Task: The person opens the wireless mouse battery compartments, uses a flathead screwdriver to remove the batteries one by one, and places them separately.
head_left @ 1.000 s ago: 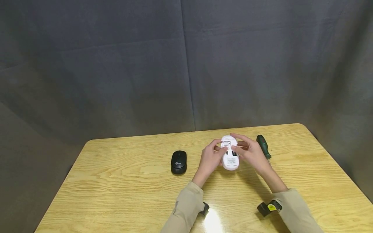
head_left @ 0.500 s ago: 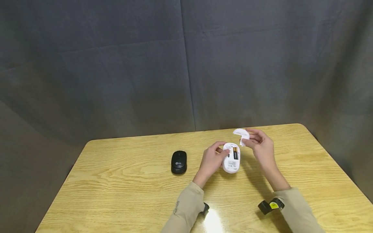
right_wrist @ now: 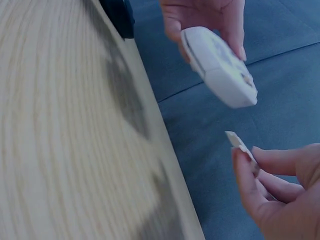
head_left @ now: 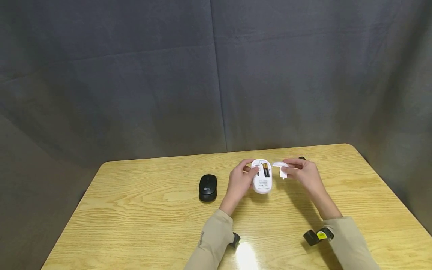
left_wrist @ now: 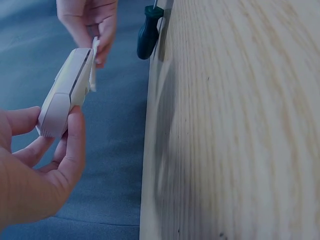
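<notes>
Two hands apart | left (head_left: 239,184) grips mouse (head_left: 261,176) | right (head_left: 305,174) pinches cover (head_left: 280,167) | screwdriver (left_wrist: 148,34) mostly hidden

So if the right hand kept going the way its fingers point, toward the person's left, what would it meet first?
Most likely the white mouse held by the left hand. The right hand pinches the battery cover just beside it, though depth is hard to judge.

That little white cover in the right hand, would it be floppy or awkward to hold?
The battery cover looks like thin moulded plastic, so probably stiff and very light. The right hand pinches it with fingertips alone. Its small tab may snap if bent.
</notes>
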`<state>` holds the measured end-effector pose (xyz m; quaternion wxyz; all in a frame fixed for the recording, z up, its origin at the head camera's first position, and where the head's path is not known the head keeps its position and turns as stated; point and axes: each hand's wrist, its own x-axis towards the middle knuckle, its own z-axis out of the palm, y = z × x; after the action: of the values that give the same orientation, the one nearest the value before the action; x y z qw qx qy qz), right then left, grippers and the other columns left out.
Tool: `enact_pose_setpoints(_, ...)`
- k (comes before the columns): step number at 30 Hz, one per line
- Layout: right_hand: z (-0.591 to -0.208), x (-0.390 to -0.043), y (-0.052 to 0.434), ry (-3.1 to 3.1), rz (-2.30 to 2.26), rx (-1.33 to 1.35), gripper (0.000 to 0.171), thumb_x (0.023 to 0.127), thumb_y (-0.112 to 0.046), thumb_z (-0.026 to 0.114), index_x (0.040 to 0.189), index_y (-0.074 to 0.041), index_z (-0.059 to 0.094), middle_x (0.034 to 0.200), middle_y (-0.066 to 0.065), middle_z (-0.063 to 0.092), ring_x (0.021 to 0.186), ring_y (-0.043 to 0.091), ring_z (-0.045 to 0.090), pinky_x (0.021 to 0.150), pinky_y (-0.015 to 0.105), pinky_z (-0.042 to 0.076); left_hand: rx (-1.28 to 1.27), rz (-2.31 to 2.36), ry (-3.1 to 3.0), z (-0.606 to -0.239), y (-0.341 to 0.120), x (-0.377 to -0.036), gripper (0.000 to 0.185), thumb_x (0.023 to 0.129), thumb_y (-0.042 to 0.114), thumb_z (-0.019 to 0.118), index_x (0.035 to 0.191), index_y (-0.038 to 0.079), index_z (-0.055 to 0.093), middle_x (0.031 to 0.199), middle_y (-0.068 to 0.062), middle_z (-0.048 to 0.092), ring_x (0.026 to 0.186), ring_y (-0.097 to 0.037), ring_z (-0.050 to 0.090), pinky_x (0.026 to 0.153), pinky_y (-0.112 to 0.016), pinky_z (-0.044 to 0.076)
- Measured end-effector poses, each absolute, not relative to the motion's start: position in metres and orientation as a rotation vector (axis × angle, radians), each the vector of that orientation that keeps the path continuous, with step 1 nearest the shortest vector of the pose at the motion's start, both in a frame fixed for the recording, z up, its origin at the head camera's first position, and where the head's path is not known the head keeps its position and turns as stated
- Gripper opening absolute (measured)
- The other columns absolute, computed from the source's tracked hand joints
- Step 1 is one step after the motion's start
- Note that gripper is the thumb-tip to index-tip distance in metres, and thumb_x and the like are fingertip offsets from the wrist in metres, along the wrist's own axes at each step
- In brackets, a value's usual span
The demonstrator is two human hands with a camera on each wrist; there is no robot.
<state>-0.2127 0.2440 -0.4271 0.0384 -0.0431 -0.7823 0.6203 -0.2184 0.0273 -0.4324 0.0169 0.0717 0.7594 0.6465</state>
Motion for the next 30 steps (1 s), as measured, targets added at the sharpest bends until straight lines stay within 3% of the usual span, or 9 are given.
enact_pose_setpoints(5,-0.434,-0.214,0.245,-2.602,1.823,-0.031,0.036,0.094,0.005,0.066,0.125,0.022,0.060,0.108,0.026,0.071,0.078,0.007,0.066,0.070,0.024,0.059,0.197,2.050,2.339,-0.432,0.024,-0.220,0.033,0.099,0.015,0.069,0.131,0.007,0.069,0.092,-0.004,0.060,0.069,-0.010,0.056,0.059,-0.043,0.060)
enact_pose_setpoints(8,-0.436,-0.214,0.245,-2.672,1.828,0.024,0.037,0.091,0.009,0.065,0.123,0.025,0.058,0.109,0.031,0.068,0.079,0.011,0.067,0.070,0.025,0.060,0.182,2.070,2.320,-0.431,0.022,-0.221,0.034,0.098,0.014,0.069,0.131,0.006,0.069,0.093,-0.005,0.059,0.070,-0.011,0.056,0.059,-0.043,0.060)
enact_pose_setpoints(16,-0.440,-0.213,0.245,-2.801,1.671,0.124,0.034,0.085,0.011,0.070,0.116,0.022,0.062,0.097,0.024,0.068,0.077,0.016,0.064,0.064,0.024,0.056,0.166,2.091,2.306,-0.429,0.020,-0.221,0.033,0.099,0.014,0.068,0.131,0.006,0.069,0.094,-0.005,0.060,0.070,-0.011,0.055,0.061,-0.044,0.060)
enact_pose_setpoints(30,-0.445,-0.211,0.240,-2.921,1.499,0.040,0.024,0.088,0.012,0.071,0.108,0.020,0.063,0.082,0.019,0.065,0.063,0.020,0.070,0.059,0.032,0.061,0.168,2.093,2.303,-0.429,0.019,-0.221,0.033,0.099,0.014,0.067,0.131,0.006,0.069,0.094,-0.005,0.059,0.068,-0.011,0.054,0.057,-0.037,0.057)
